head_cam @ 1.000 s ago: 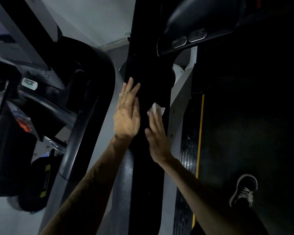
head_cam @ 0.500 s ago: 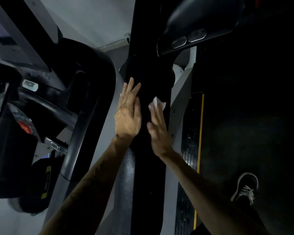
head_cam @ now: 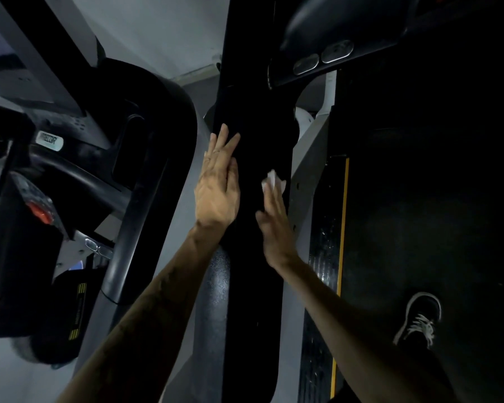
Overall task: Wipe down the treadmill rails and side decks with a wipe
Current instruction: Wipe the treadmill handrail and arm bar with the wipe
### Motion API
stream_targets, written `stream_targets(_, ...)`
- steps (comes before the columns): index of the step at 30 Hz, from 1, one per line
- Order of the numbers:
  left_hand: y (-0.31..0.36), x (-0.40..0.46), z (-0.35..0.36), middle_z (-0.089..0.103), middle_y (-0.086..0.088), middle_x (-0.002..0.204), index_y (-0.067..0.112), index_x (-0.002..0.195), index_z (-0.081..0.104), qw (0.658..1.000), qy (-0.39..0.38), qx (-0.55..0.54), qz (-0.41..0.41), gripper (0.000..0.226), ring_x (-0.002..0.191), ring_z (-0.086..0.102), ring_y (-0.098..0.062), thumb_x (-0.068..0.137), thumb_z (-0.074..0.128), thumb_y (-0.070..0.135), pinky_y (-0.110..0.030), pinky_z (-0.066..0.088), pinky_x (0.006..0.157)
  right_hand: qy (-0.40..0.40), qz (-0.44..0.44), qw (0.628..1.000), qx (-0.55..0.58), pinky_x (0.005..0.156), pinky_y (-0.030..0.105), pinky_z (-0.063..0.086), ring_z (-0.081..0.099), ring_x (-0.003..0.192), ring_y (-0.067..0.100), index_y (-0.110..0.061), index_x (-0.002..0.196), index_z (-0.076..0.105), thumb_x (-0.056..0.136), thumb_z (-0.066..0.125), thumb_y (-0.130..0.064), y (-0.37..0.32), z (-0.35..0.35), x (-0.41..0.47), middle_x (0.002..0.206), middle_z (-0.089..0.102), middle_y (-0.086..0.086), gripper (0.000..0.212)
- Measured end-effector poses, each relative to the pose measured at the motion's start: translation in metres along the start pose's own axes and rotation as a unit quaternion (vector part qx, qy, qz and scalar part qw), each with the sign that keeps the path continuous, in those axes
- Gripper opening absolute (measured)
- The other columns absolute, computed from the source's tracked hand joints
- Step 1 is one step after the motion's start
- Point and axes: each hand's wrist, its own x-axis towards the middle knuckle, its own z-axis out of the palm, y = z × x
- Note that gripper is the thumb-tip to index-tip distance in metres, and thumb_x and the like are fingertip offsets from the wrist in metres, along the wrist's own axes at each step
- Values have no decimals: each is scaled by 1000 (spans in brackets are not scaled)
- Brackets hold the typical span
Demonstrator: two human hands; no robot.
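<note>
A small white wipe (head_cam: 273, 179) sits at the centre of the frame, pressed against the black treadmill rail (head_cam: 255, 257) under the straight fingers of the right hand (head_cam: 274, 225). Just left of it, the left hand (head_cam: 217, 190) lies flat and released along the rail's edge. At lower right, a shoe (head_cam: 421, 318) stands on the dark belt (head_cam: 425, 213), beside the yellow-edged side deck (head_cam: 325, 257).

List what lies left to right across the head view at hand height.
Red button → left hand → white wipe under the right hand → yellow stripe → treadmill belt.
</note>
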Motion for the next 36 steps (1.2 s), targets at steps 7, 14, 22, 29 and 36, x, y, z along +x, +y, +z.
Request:
stream_targets(7,-3,-1,1,35,0,166,11,151,47,1000,7,-21,-4,43,157,22,-20,110,36,13,-54,31,122,-5,-39,998,-42,129,45,-2,-6,160,24,-6,162,20,106,10,-63,-28,19,-22,172,-5,-7,81)
stream_targets(14,0,-13,0,34,-7,165,8,152,47,1000,3,-18,8,45,157,23,-24,108,37,10,-53,28,124,11,-5,1000,-3,129,45,-1,-9,159,17,-8,164,9,108,16,-58,-8,9,8,172,-5,6,76)
stream_targets(22,2,-48,-6,29,-7,168,7,155,42,999,-19,14,32,45,158,16,-22,111,37,8,-46,25,126,-11,-66,997,-28,129,47,1,-3,160,31,0,160,23,109,19,-54,-21,21,-50,171,6,15,74)
stream_targets(29,6,-41,-3,34,-5,166,8,151,48,999,5,44,30,43,157,22,-21,109,37,12,-46,33,123,15,-36,999,-37,127,60,4,-3,159,32,-3,161,20,112,22,-45,0,13,-7,171,4,18,65)
stream_targets(36,5,-42,-3,36,-4,165,9,151,49,998,10,52,36,44,157,23,-20,110,35,15,-45,33,122,2,-3,1000,-11,128,55,3,-5,160,27,-10,163,20,106,15,-62,-21,27,-69,173,1,3,78)
